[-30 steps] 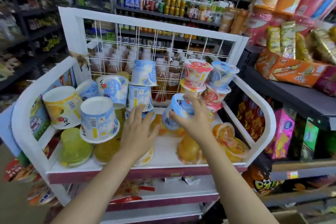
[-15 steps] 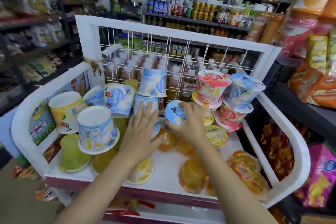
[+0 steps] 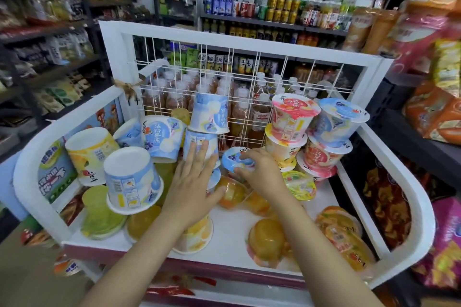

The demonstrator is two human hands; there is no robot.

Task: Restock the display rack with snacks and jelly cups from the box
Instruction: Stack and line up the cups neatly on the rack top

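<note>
Setting: shop aisle, white display rack [image 3: 399, 207].
Right hand [image 3: 262, 174]: fingers curled round blue jelly cup [image 3: 237, 158], mid-rack.
Left hand [image 3: 192, 189]: fingers straight, seemingly touching stacked cups [image 3: 199, 142] beside it.

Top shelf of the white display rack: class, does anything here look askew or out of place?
Yes. On the left, a blue jelly cup and a yellow jelly cup lie tipped, bottoms facing the camera, propped on the clear cups beneath. Behind the left hand, the blue stack leans against the wire grid. Clear orange cups lie scattered, upside down.
</note>
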